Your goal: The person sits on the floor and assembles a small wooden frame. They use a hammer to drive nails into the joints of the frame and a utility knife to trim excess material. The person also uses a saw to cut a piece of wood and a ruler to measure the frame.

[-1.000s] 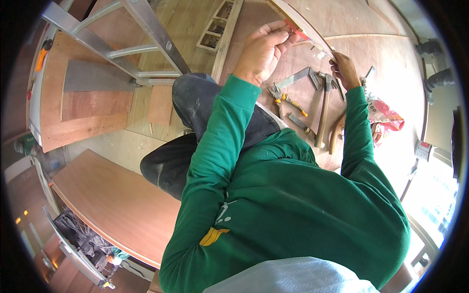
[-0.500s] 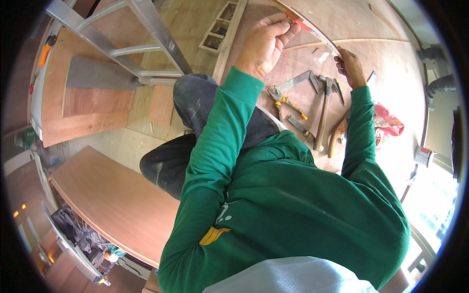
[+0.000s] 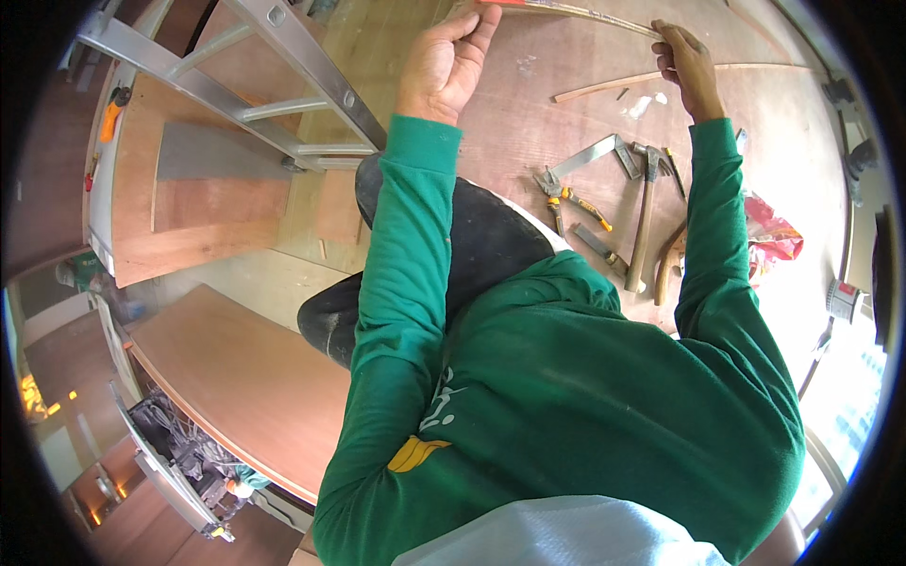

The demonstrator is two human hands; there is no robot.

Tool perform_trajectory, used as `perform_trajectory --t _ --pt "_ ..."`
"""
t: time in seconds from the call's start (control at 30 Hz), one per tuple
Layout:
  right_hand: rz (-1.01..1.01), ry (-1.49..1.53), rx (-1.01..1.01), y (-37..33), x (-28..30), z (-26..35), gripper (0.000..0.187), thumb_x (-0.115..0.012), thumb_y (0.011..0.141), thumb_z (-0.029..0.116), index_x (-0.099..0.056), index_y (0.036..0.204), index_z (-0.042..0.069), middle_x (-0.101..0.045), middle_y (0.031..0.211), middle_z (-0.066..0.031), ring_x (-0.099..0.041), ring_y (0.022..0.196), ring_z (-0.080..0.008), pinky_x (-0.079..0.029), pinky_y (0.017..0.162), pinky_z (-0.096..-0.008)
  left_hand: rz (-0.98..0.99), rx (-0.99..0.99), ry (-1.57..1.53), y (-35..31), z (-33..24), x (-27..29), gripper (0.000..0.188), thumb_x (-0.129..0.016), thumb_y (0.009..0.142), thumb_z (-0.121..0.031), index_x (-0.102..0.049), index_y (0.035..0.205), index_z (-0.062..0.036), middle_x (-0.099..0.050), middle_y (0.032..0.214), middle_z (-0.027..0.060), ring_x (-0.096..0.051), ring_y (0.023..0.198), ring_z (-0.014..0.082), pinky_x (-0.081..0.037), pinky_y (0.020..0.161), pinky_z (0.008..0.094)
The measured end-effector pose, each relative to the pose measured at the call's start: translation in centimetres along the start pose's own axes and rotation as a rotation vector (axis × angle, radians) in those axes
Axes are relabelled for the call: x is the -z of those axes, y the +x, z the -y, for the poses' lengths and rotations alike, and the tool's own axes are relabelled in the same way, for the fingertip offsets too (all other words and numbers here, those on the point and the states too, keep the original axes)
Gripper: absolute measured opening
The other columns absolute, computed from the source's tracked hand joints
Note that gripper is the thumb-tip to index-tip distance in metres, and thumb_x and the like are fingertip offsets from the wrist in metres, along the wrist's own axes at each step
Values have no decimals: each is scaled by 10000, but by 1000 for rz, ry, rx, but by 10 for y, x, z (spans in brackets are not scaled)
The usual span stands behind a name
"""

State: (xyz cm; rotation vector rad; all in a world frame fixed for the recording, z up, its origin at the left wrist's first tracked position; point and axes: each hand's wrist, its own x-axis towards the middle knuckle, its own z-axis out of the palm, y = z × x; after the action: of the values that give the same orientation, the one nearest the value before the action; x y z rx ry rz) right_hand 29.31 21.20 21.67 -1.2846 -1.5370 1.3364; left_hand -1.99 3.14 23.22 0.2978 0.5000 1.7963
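Both hands hold a thin wooden strip up over the plywood floor.

The left hand (image 3: 451,58) pinches one end of the strip (image 3: 585,13), the right hand (image 3: 684,58) grips farther along; it looks light, bendy and easily snapped, best held near both ends.

Green sleeves (image 3: 401,274), reddish-brown plywood board (image 3: 528,113), orange-handled pliers (image 3: 578,203), silver ladder (image 3: 274,85).

Both arms raised: left hand (image 3: 451,58) and right hand (image 3: 681,58) gripping a thin wooden strip (image 3: 585,12). Below, hammer (image 3: 644,219), pliers (image 3: 566,196) on plywood floor (image 3: 528,113). Aluminium ladder (image 3: 283,85) at left.
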Motion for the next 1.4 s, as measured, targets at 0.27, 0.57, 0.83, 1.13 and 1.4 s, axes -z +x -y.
perform_trajectory --t 0.27,0.57,0.83,1.13,1.4 --pt "27 62 49 23 11 -9 394 -662 1037 382 -757 1291 95 -641 883 23 -511 655 -40 -379 564 -230 -44 -1 131 1 -15 6 460 -555 1036 79 -429 1465 186 -592 1429 224 -671 1240 343 -557 1165 427" --pt "85 -54 99 -50 -32 16 403 -695 1042 415 -739 1259 79 -656 870 13 -533 652 -43 -393 573 -216 -110 -501 1336 -50 -16 38 487 -771 987 -81 -604 1432 26 -709 1247 163 -702 1118 194 -566 996 318" --pt "126 59 213 -108 -79 4 337 -749 1008 249 -708 1242 8 -670 804 -17 -577 632 -62 -443 562 -225 -206 -208 1251 -83 -48 101 552 -839 941 -402 -689 1260 23 -748 1149 136 -730 1009 196 -592 915 328" --pt "152 -182 224 -143 -109 7 312 -685 944 153 -686 1217 2 -590 746 -4 -537 685 -67 -440 604 -272 -269 179 1888 -17 -23 169 564 -696 939 -542 -806 1122 -20 -765 1154 250 -733 1071 415 -563 938 473" --pt "152 -241 263 -147 -106 9 282 -687 938 145 -695 1198 36 -571 729 -17 -531 674 -96 -461 618 -290 -219 397 1729 12 5 224 545 -611 996 -501 -803 1090 -1 -746 1182 267 -707 1112 447 -549 979 498"
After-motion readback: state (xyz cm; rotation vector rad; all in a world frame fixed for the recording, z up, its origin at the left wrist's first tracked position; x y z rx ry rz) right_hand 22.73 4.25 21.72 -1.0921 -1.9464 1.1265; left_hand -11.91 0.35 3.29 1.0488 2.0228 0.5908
